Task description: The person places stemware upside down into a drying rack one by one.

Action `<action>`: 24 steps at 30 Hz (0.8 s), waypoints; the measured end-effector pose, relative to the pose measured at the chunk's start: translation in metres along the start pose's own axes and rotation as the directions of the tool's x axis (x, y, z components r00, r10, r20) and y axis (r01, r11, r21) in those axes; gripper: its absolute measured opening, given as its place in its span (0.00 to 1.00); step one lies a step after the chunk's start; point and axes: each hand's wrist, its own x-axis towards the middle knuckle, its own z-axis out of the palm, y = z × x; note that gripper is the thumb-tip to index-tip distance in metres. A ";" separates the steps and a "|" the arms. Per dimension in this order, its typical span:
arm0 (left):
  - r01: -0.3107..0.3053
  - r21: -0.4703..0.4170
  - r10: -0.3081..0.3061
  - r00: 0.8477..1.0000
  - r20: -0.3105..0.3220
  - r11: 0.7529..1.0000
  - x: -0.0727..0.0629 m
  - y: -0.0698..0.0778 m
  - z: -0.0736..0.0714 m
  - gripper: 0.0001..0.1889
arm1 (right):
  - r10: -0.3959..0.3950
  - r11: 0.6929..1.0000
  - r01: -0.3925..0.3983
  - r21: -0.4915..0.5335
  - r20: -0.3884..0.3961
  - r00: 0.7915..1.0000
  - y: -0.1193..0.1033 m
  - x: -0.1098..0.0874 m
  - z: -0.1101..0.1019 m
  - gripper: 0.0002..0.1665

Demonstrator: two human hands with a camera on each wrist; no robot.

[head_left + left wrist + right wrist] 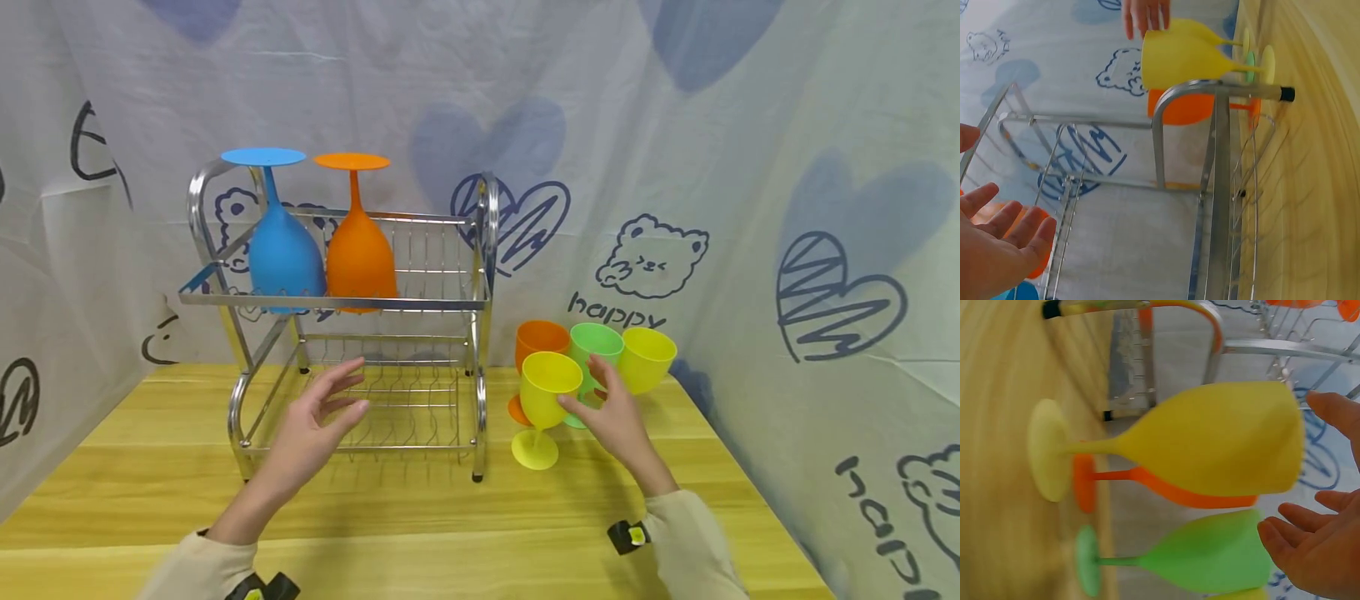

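My right hand [618, 421] is beside the front yellow goblet [551, 392], fingers spread and thumb near its rim. A gap shows between the fingers and that goblet in the right wrist view. It stands upright on the table. Behind it stand an orange goblet [542, 336], a green goblet [1216, 553] and a second yellow goblet [647, 360]. My left hand [311, 429], its fingers parted and holding nothing, hovers before a two-tier metal rack [337, 302]. On the upper tier a blue goblet [285, 254] and an orange goblet [360, 258] stand upside down.
The wooden table [420, 533] carries the rack at left and the upright goblets at right. Wire bars [405, 406] form the rack's lower tier. A printed cloth [720, 275] hangs behind and along the right side.
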 end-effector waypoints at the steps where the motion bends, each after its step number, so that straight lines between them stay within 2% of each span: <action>1: -0.010 0.014 0.010 1.000 0.004 1.000 -0.001 0.001 0.002 0.27 | 0.017 1.000 -0.017 0.015 0.006 1.000 0.004 0.000 0.002 0.51; 5: -0.079 0.049 0.078 0.997 0.013 0.996 -0.004 0.000 0.011 0.27 | 0.091 0.993 -0.094 0.067 0.041 0.995 0.016 -0.001 0.012 0.58; 8: -0.101 0.077 0.100 0.995 0.016 0.992 -0.006 -0.003 0.019 0.28 | 0.132 0.985 -0.139 0.100 0.071 0.989 0.023 -0.001 0.018 0.61; 15: 0.003 0.139 -0.008 0.999 0.035 0.990 -0.010 -0.007 0.045 0.34 | 0.154 0.961 -0.172 0.216 0.096 0.983 0.036 -0.001 0.032 0.57; 19: 0.004 0.124 -0.010 0.999 0.047 0.992 -0.009 -0.010 0.056 0.35 | 0.165 0.952 -0.183 0.246 0.090 0.982 0.039 -0.001 0.039 0.55; 24: -0.024 0.071 0.020 0.998 0.053 0.997 -0.006 -0.013 0.066 0.36 | 0.199 0.953 -0.208 0.222 0.059 0.978 0.042 0.000 0.045 0.52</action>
